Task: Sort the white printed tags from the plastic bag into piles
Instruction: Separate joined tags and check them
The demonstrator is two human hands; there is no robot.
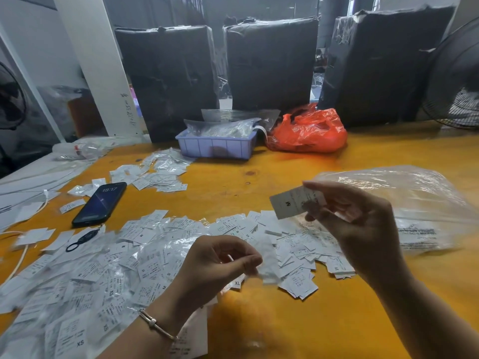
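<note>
The phone at centre left shows "18:17" on its screen. The tag pinched in the right hand at centre right bears a large "M". Loose tags across the lower left read "XS", "S", "M" and "L"; one near the left hand reads "XL". Print on the clear plastic bag at right is too blurred to read.

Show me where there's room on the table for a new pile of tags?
Bare tabletop lies between the purple tray, the phone and the clear plastic bag. More sits near the front edge, under the right hand. The left side is crowded with tags.
</note>
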